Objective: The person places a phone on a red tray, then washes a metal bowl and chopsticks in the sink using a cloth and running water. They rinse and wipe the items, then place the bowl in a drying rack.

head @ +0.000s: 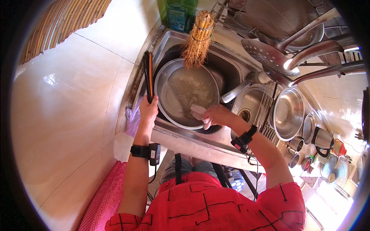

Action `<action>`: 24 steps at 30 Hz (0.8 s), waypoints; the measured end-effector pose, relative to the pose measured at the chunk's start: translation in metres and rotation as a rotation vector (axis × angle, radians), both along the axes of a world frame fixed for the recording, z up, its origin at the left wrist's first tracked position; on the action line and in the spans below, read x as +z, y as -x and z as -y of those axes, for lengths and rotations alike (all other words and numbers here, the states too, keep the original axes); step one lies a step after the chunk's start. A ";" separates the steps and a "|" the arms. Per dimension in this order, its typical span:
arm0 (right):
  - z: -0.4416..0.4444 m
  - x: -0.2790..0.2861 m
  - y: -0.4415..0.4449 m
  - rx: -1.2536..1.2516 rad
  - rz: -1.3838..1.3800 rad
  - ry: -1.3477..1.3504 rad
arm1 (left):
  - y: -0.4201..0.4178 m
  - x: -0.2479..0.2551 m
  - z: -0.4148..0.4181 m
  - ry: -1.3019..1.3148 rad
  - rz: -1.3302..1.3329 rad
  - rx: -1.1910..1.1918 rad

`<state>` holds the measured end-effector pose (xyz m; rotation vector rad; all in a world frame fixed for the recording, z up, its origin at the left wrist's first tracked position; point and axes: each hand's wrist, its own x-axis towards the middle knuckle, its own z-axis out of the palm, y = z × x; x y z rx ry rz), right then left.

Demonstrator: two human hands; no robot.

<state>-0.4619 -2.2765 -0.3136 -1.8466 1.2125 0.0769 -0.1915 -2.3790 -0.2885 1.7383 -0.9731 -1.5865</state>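
Observation:
My left hand [148, 108] grips a bundle of dark and brown chopsticks [148, 75], which point away from me along the left edge of the sink. A pale cloth [198, 112] is pinched in the fingers of my right hand [220, 116], over the near right rim of a round metal basin [164, 101]. Cloudy water [189, 83] lies in the basin. The basin rests in the larger bowl of a stainless steel sink [170, 37]. Part of the cloth is hidden by my right fingers.
A bamboo pot brush [199, 39] overhangs the basin's far side, beside a green bottle [177, 14]. The faucet [236, 91] reaches in from the right. Skimmers [261, 55] hang at upper right. Metal bowls [288, 114] and a kettle [323, 138] stand at right; a purple plastic bag [133, 118] hangs left.

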 end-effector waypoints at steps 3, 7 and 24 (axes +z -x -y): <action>-0.003 -0.032 0.031 -0.946 0.413 -0.593 | -0.002 -0.006 0.002 0.003 0.002 -0.014; -0.019 -0.044 0.005 -0.282 0.012 0.514 | 0.002 -0.005 0.002 0.081 0.068 -0.062; 0.095 -0.062 -0.070 -1.186 0.006 0.180 | -0.013 -0.014 0.002 0.220 0.433 -0.189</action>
